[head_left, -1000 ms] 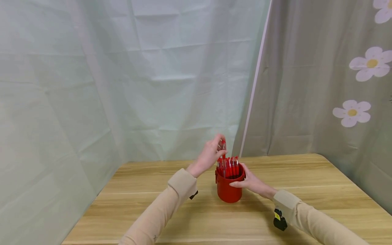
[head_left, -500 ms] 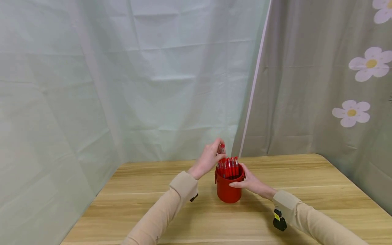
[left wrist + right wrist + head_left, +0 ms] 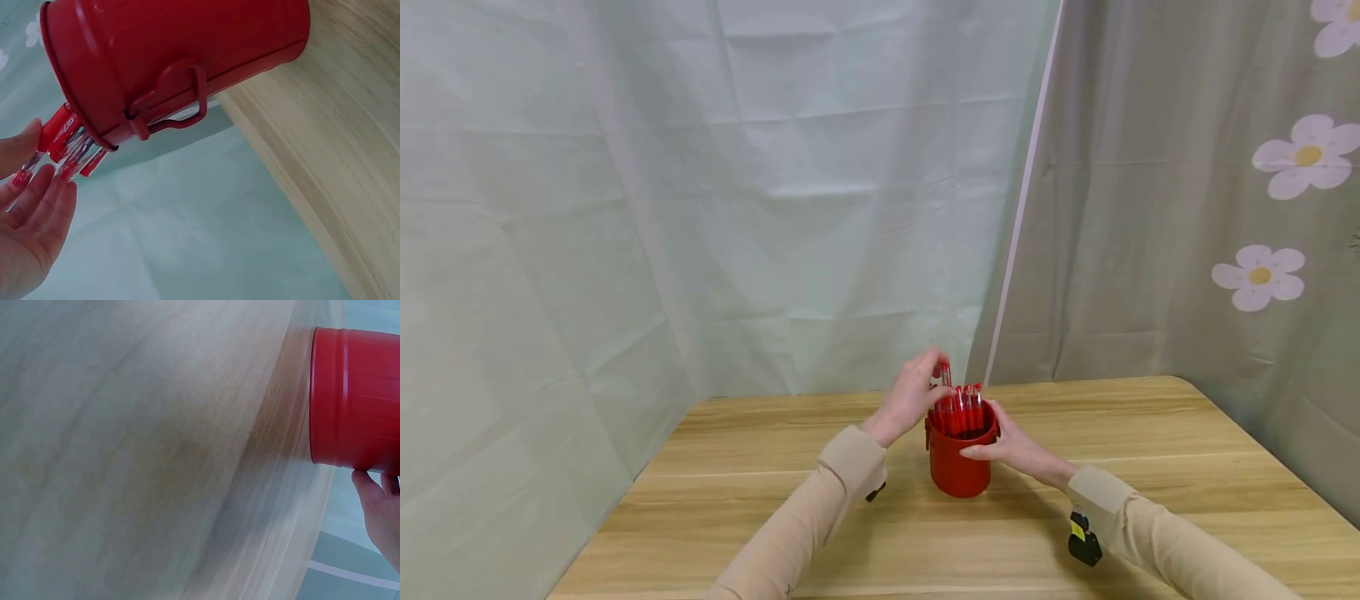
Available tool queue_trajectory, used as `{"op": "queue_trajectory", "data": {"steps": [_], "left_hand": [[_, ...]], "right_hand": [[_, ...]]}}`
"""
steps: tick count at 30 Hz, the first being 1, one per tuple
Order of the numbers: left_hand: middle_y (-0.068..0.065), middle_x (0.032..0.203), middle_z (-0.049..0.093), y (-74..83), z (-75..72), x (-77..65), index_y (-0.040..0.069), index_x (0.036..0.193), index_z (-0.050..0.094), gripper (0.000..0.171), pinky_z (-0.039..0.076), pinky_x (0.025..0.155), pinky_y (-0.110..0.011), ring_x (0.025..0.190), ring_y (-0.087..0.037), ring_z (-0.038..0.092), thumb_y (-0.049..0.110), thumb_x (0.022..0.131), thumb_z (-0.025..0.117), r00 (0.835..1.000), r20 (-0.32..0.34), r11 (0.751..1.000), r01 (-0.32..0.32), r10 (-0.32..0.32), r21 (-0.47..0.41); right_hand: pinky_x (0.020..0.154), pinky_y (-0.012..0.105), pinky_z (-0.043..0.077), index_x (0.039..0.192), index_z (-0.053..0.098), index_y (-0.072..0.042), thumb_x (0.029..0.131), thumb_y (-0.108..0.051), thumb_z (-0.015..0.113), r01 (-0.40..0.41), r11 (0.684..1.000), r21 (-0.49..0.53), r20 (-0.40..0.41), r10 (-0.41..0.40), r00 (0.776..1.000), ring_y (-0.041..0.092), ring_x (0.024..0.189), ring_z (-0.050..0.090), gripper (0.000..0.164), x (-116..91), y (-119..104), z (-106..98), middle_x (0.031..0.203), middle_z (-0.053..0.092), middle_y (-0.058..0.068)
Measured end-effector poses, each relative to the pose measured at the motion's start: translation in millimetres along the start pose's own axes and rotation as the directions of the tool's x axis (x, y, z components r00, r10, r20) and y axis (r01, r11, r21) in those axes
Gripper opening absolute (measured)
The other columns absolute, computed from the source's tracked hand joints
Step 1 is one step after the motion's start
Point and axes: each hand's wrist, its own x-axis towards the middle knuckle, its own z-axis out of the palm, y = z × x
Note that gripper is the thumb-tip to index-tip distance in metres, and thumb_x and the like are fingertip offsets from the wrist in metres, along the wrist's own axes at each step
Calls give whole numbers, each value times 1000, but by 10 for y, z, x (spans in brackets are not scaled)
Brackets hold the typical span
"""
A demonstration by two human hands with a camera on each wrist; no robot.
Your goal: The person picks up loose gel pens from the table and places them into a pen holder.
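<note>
A red metal bucket [image 3: 960, 468] with small side handles [image 3: 203, 94] stands upright on the table. Several clear pens with red caps [image 3: 968, 410] stand in it, their tops above the rim. Over the bucket's left side, my left hand [image 3: 912, 393] pinches one red-capped pen [image 3: 946, 377] between thumb and fingers. This pen sits higher than the others, its lower part hidden among them. My right hand [image 3: 1021, 450] grips the bucket's right side near the rim, thumb at the front. In the right wrist view, part of that hand [image 3: 381, 515] touches the red wall.
The wooden table [image 3: 737, 500] spreads out around the bucket. Behind it hang a pale curtain [image 3: 820, 208] and a grey curtain [image 3: 1120, 250] with white flowers. A black wrist camera [image 3: 1084, 542] is strapped under the right sleeve cuff.
My left hand has come down a little with the pen, which is now lower among the other pens. The right hand and the bucket have stayed almost still.
</note>
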Motion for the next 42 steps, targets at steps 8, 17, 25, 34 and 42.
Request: {"op": "queue_trajectory", "data": {"steps": [8, 17, 25, 34, 42], "left_hand": [[-4, 98, 52, -41, 57, -54, 4, 101, 51, 32, 45, 72, -22, 89, -21, 53, 7, 77, 72, 1000, -1, 997, 4, -4, 77], [-3, 92, 51, -77, 113, -119, 5, 99, 54, 34, 44, 65, -20, 78, -16, 50, 11, 74, 76, 1000, 4, 988, -27, 26, 154], [-2, 92, 51, -92, 140, -162, 5, 99, 54, 34, 44, 67, -20, 81, -14, 49, 13, 74, 76, 999, 27, 985, -26, 21, 173], [-1, 92, 51, -92, 148, -197, 5, 100, 55, 35, 44, 67, -20, 80, -13, 49, 13, 74, 76, 999, 35, 984, -32, 26, 175], [-3, 97, 52, -96, 129, -209, 4, 105, 55, 37, 45, 70, -21, 85, -15, 49, 17, 76, 74, 999, 40, 981, -8, 0, 195]], "right_hand": [[89, 44, 38, 133, 24, -7, 78, -17, 72, 2, 1000, -3, -1, -2, 1000, 29, 112, 43, 73, 9, 16, 1, 125, 43, 14], [90, 44, 36, 132, 24, -7, 78, -17, 72, 11, 1000, -10, -8, -11, 1000, 28, 112, 43, 73, 13, 23, 11, 125, 42, 14], [89, 44, 37, 133, 25, -6, 78, -17, 72, 9, 999, -34, -14, -10, 1000, 28, 112, 43, 73, -8, -22, 25, 125, 41, 13], [88, 44, 39, 132, 25, -6, 79, -17, 71, 19, 1000, -24, -17, -20, 1000, 30, 112, 42, 72, 44, 115, 9, 126, 40, 14], [89, 43, 38, 131, 27, -13, 77, -22, 73, 16, 1000, -18, -20, -16, 1000, 26, 112, 43, 72, 124, 286, -6, 126, 42, 10]]}}
